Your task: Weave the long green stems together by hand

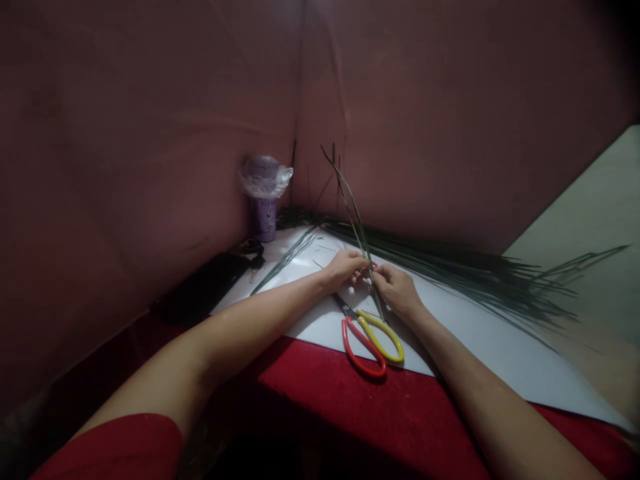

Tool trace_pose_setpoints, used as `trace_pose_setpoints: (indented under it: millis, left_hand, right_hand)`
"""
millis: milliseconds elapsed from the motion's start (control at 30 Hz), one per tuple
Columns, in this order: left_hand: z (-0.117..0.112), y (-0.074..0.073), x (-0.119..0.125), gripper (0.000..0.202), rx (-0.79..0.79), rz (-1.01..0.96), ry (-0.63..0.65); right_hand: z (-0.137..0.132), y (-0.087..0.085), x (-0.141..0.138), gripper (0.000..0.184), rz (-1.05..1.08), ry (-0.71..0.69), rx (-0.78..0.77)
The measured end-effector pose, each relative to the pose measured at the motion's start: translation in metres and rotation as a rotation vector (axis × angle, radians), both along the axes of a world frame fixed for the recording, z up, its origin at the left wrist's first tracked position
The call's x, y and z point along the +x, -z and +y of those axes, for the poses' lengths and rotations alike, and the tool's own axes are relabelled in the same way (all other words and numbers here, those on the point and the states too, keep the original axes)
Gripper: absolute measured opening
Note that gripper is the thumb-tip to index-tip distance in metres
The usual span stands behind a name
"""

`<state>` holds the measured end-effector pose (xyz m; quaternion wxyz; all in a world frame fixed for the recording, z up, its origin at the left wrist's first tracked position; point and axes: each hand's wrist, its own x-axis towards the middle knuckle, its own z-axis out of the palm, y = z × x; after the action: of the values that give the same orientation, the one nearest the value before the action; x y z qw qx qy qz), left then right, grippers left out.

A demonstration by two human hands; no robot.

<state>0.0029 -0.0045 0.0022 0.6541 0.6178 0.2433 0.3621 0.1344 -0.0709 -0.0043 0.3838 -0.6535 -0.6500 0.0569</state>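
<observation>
A few long, thin green leaf strips (356,215) stand upright between my hands, with their lower ends reaching down over the white sheet (320,327). My left hand (346,269) pinches them from the left. From the right, my right hand (399,289) has its fingers closed on the same strips. A small pink-red thing (374,265) shows between the fingertips, too small to name. Just below the hands lies a pair of scissors (346,309) with one red and one yellow handle, its blades partly hidden by my left forearm.
A large bundle of green leaf strips (450,262) lies along the back right of the sheet. More loose strips (290,257) lie on the left. A purple cup (265,217) with clear plastic, keys (255,257) and a black flat object (203,287) are at the left. Pink walls (425,120) stand behind.
</observation>
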Motion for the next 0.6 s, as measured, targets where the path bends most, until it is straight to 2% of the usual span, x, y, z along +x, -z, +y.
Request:
trace_pose_setpoints:
  millis: [133,367,600]
  left_hand:
    - [0.0006,0.0011,-0.0009,0.012,0.059,0.017,0.017]
    - [0.0026,0.0029,0.0009,0.01,0.021,0.033,0.003]
    - [0.0035,0.0042,0.0014,0.01,0.039,0.053,-0.015]
  right_hand:
    - [0.0008,0.001,0.0,0.021,0.069,-0.014,0.015]
    - [0.0008,0.0004,-0.0009,0.019,0.503,-0.075,-0.065]
    - [-0.0031,-0.0031,0.0005,0.022,0.759,-0.169,-0.152]
